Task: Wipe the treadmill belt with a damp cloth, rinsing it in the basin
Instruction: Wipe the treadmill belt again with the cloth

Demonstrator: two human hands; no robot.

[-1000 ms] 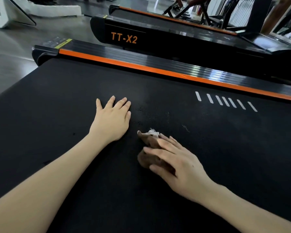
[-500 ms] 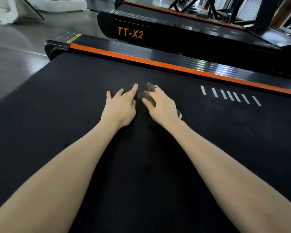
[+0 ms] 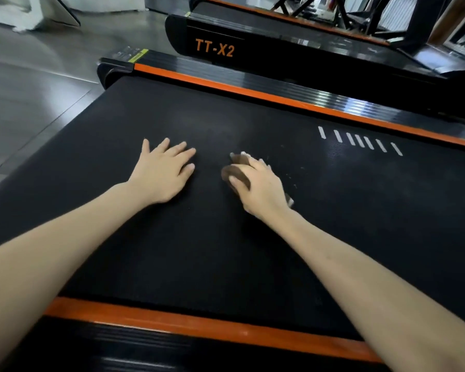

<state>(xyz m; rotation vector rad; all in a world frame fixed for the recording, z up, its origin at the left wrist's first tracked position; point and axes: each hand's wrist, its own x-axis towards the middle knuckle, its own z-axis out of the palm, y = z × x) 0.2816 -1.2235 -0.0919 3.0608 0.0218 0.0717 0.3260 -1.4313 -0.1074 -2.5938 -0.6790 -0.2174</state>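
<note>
Cloth [image 3: 239,175] mostly hidden under clasping right hand [image 3: 263,190]; left hand [image 3: 163,175] flat on belt [image 3: 226,259].

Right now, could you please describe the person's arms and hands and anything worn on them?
The left hand and right hand wear no gloves. Both arms are bare up to the frame's edge: no sleeves, watch, bracelet or rings show.

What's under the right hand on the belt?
A crumpled brown cloth, showing past the right hand's fingertips and thumb, with a pale corner by the wrist. Its middle, and the black treadmill belt beneath it, are covered.
</note>
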